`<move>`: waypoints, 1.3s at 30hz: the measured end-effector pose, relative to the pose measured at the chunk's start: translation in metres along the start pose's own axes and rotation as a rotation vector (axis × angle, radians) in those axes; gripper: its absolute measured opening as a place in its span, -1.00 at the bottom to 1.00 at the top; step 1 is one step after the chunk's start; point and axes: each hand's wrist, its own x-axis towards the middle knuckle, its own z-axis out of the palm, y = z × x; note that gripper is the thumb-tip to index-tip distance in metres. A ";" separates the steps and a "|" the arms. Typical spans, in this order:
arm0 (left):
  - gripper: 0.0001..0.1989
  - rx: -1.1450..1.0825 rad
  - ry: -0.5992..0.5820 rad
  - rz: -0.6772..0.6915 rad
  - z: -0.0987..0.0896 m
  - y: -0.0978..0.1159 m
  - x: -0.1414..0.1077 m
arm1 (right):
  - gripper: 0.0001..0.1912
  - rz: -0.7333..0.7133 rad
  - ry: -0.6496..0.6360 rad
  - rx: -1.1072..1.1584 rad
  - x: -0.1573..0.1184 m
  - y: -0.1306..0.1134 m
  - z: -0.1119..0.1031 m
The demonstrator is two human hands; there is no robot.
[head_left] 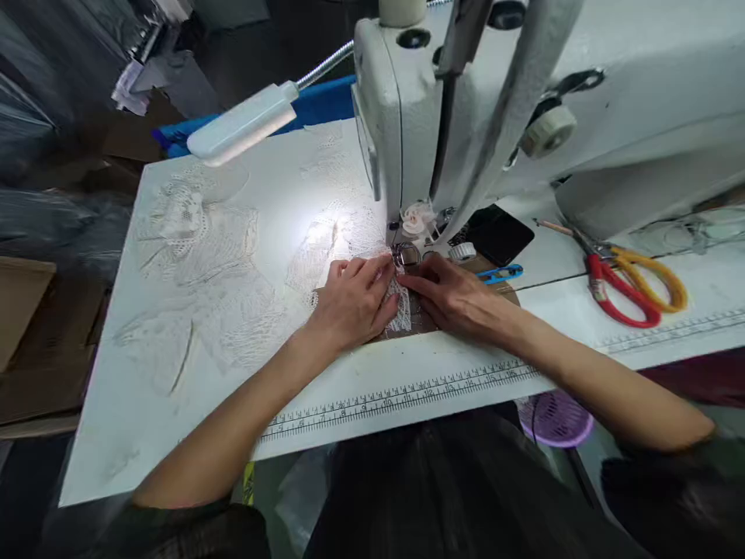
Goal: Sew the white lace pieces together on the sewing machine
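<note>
White lace fabric (401,312) lies under the presser foot (406,255) of a white sewing machine (384,116). My left hand (358,299) rests palm down on the lace just left of the foot, its fingers stretched out flat. Close on the right of the foot, my right hand (451,295) has its thumb and index finger pressed together at the lace edge; the fingertips partly hide what is between them. More lace (331,241) spreads leftward from the needle under the lamp's light. A pale fabric rosette (417,217) sits on the machine beside the needle bar.
Lace pieces (215,264) cover the table's left part. A lamp (244,124) overhangs the back. Right of the needle lie a black phone (499,234), a blue cutter (500,273) and red-and-yellow-handled scissors (622,291). A printed ruler (407,400) runs along the front edge; a purple basket (559,419) stands below.
</note>
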 end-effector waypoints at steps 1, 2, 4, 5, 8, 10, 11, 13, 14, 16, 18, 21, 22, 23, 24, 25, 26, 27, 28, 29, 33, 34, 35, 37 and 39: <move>-0.58 0.009 -0.004 -0.014 0.001 0.001 0.001 | -0.63 0.008 -0.027 -0.016 0.001 -0.001 -0.002; -0.57 0.016 -0.006 -0.029 0.001 0.002 0.001 | -0.64 0.018 -0.053 -0.030 0.003 -0.002 -0.003; -0.57 0.024 -0.009 -0.061 0.002 0.004 0.003 | -0.65 0.041 -0.099 -0.053 0.006 -0.004 -0.006; -0.57 0.026 -0.010 -0.080 0.002 0.005 0.004 | -0.66 0.055 -0.125 -0.064 0.008 -0.005 -0.007; -0.60 0.022 0.004 -0.130 0.003 0.008 0.005 | -0.64 0.108 -0.162 -0.081 0.010 -0.008 -0.007; -0.62 0.019 0.019 -0.150 0.004 0.009 0.006 | -0.61 0.128 -0.155 -0.061 0.010 -0.009 -0.006; -0.62 0.019 0.026 -0.156 0.004 0.010 0.007 | -0.60 0.131 -0.139 -0.039 0.009 -0.008 -0.005; -0.61 0.020 0.039 -0.163 0.006 0.010 0.006 | -0.59 0.140 -0.080 0.040 0.005 -0.005 -0.004; -0.61 0.020 0.048 -0.164 0.007 0.010 0.005 | -0.60 0.150 -0.036 0.093 0.003 -0.002 -0.005; -0.61 0.007 0.073 -0.152 0.009 0.007 0.003 | -0.63 0.192 0.079 0.201 -0.001 0.005 -0.010; -0.59 -0.030 0.123 -0.112 0.010 0.001 0.000 | -0.68 0.263 0.194 0.269 -0.003 0.014 -0.016; -0.58 -0.110 0.226 -0.064 0.006 -0.012 -0.004 | -0.77 0.362 0.255 0.276 -0.004 0.026 -0.023; -0.62 -0.134 0.259 -0.058 0.002 -0.016 -0.005 | -0.78 0.388 0.257 0.265 -0.003 0.029 -0.024; -0.67 -0.158 0.282 -0.045 -0.001 -0.020 -0.005 | -0.79 0.407 0.259 0.256 -0.002 0.031 -0.024; -0.74 -0.187 0.289 -0.019 -0.005 -0.022 -0.006 | -0.79 0.420 0.269 0.251 -0.002 0.032 -0.024; -0.80 -0.223 0.275 0.025 -0.009 -0.023 -0.006 | -0.78 0.425 0.285 0.251 -0.001 0.031 -0.023; -0.83 -0.267 0.242 0.077 -0.012 -0.023 -0.006 | -0.78 0.418 0.302 0.257 0.000 0.030 -0.022; -0.84 -0.314 0.195 0.130 -0.014 -0.022 -0.006 | -0.78 0.398 0.312 0.268 0.001 0.028 -0.020; -0.85 -0.355 0.147 0.172 -0.015 -0.021 -0.006 | -0.78 0.373 0.319 0.282 0.001 0.025 -0.019; -0.85 -0.388 0.106 0.194 -0.014 -0.020 -0.006 | -0.78 0.346 0.322 0.297 0.002 0.022 -0.018; -0.85 -0.439 0.063 0.157 -0.008 -0.017 -0.005 | -0.77 0.233 0.248 0.401 0.000 0.012 -0.017; -0.84 -0.451 0.064 0.139 -0.007 -0.017 -0.005 | -0.77 0.198 0.201 0.434 0.000 0.010 -0.017; -0.85 -0.465 0.063 0.125 -0.007 -0.018 -0.005 | -0.76 0.161 0.144 0.464 -0.001 0.008 -0.018; -0.86 -0.485 0.059 0.107 -0.007 -0.018 -0.004 | -0.72 0.099 0.027 0.498 -0.003 0.004 -0.019; -0.85 -0.494 0.056 0.095 -0.008 -0.017 -0.004 | -0.62 0.076 -0.055 0.495 -0.003 0.000 -0.019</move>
